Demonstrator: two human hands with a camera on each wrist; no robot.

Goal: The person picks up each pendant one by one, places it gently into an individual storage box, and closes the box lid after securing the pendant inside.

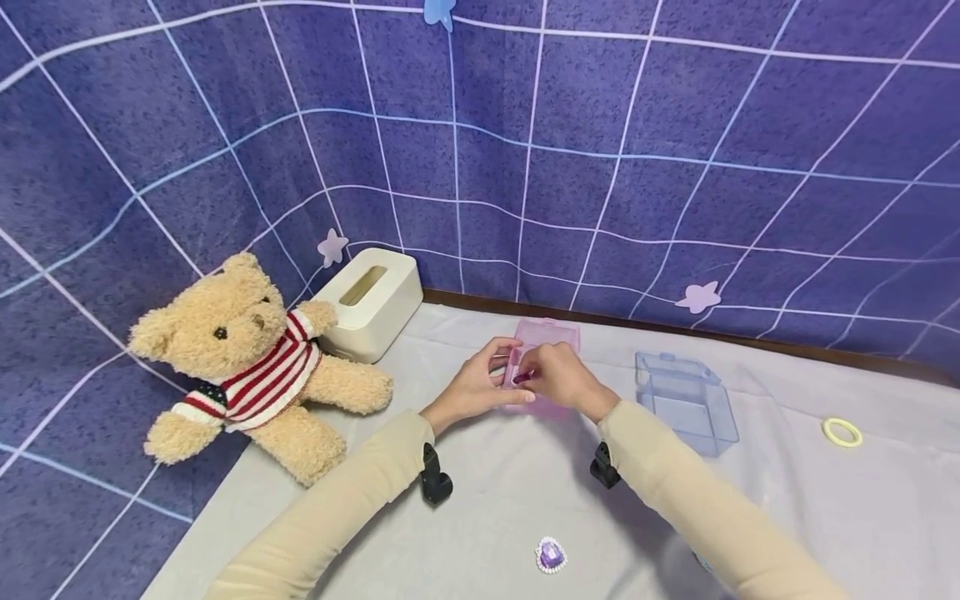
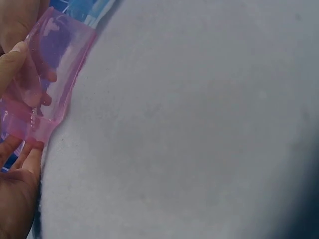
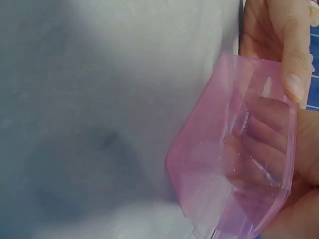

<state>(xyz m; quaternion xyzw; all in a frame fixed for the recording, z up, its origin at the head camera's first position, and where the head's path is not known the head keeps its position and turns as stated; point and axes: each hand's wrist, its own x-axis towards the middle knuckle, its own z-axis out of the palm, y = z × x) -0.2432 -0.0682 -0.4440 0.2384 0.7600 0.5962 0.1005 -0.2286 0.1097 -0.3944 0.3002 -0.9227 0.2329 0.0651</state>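
- Evidently, in the head view, we see the left hand (image 1: 480, 387) with thumb and fingers round one side of the pink box (image 1: 551, 335) on the bench (image 1: 480, 533); the right hand (image 1: 558, 377) bends down into it, fingertips hidden, so we cannot tell whether its grip has anything. The right sleeve (image 1: 693, 483) nearly covers something blue (image 1: 702, 562).
- From the left wrist, we find the box cut off leftward, its beads (image 2: 33, 119) blurred.
- From the right wrist, we see fingers dimly through pink plastic.
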